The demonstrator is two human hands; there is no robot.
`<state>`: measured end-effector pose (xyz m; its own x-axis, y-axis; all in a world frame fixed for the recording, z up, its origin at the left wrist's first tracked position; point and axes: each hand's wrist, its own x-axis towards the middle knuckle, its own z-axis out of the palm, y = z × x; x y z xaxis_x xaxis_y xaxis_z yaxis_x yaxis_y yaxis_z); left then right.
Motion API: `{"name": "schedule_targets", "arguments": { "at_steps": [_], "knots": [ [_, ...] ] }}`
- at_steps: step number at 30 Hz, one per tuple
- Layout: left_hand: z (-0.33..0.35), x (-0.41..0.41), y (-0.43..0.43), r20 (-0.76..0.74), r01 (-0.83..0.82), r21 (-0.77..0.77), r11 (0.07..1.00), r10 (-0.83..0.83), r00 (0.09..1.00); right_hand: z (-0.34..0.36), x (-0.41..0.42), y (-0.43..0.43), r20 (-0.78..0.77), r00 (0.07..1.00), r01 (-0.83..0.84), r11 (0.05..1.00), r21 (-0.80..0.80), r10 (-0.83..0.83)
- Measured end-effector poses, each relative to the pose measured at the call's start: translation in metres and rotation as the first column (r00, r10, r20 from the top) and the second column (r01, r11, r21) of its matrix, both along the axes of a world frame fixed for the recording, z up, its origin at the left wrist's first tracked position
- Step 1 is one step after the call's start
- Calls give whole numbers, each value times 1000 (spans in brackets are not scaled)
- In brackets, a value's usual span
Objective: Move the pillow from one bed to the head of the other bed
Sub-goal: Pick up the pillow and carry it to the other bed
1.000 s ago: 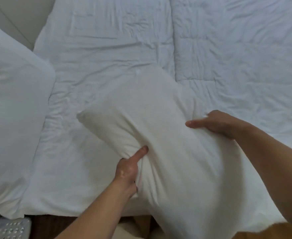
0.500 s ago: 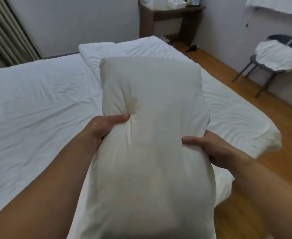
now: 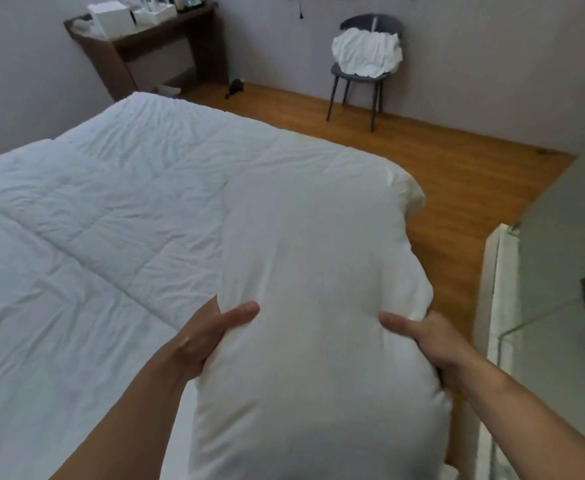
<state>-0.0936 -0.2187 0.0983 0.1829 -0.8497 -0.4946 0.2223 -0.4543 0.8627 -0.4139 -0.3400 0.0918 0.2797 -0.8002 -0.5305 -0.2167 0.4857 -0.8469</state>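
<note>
A white pillow (image 3: 318, 289) is held up lengthwise in front of me, over the right side of a bed with a white quilt (image 3: 104, 209). My left hand (image 3: 208, 337) grips its left edge, thumb pressed into the front. On the pillow's right edge, my right hand (image 3: 426, 337) holds on in the same way. The pillow's lower end runs out of view at the bottom. It hides the bed's near right edge.
A wooden floor (image 3: 457, 174) runs along the bed's right side. A grey chair (image 3: 363, 71) with white cloth piled on it stands against the far wall. A dark wooden desk (image 3: 145, 53) with white boxes stands beyond the bed. A glass panel and white ledge (image 3: 502, 306) are close at right.
I lifted the pillow off the bed with both hands and my view swung right, from the quilt toward the room, the chair and the wooden floor.
</note>
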Motion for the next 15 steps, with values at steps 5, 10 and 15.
{"name": "schedule_targets", "arguments": {
  "at_steps": [5, 10, 15],
  "knots": [
    [3, -77, -61, 68, 23, 15, 1000, -24, 997, -6, -75, -26, 40, 995, 92, 994, 55, -94],
    [1, -137, -126, 101, 50, 41, 998, -54, 993, -9, -138, -77, 11, 986, 166, 984, 59, -167],
    [9, -189, -192, 130, 102, 74, 992, -111, 985, 2, -192, -128, 26, 971, 238, 971, 9, -239]
  ]
}}
